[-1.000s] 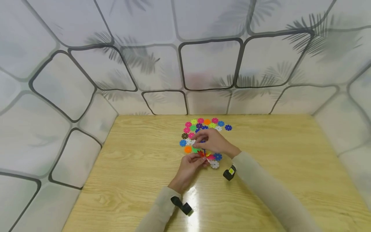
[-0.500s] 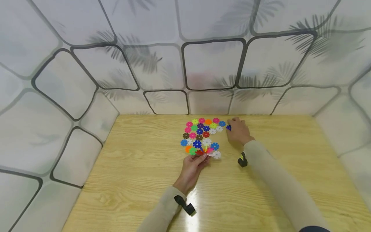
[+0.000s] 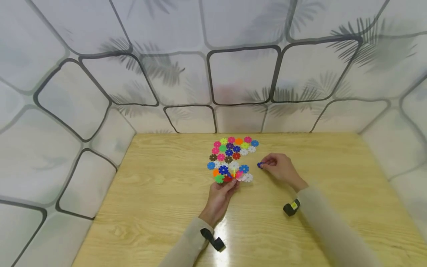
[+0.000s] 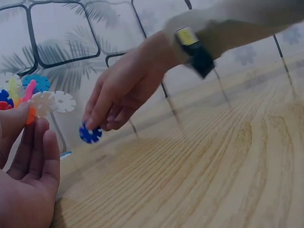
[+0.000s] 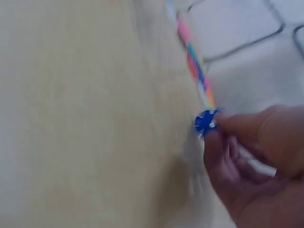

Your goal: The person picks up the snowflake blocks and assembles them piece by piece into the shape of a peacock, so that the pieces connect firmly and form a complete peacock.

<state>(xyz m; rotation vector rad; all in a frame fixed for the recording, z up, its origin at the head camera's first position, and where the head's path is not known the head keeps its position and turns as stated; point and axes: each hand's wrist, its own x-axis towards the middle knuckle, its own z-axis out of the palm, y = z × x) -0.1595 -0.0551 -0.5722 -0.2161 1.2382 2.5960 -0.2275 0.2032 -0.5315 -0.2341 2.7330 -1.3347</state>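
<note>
My left hand (image 3: 221,196) pinches a cluster of joined notched plastic discs, the snowflake-disc kind, between thumb and fingers. The cluster shows a dark blue disc (image 3: 223,170), a light blue disc (image 3: 244,169), a green disc (image 3: 219,178) and white discs (image 4: 63,101). To its right, my right hand (image 3: 281,167) holds a single dark blue snowflake disc (image 4: 90,133) by its edge between thumb and index finger. In the right wrist view that disc (image 5: 207,122) stands out at the fingertips. The left fingers hide the lower part of the cluster.
Behind the cluster, several more coloured snowflake discs (image 3: 238,141) lie spread on the wooden table (image 3: 160,178). A patterned fabric wall (image 3: 243,74) closes off the table's back and sides. Black wrist cameras (image 3: 213,240) sit on both sleeves.
My right hand has left the cluster, picked up the dark blue disc at the far right of the group, and come back nearer with it. The left hand keeps its hold on the cluster.
</note>
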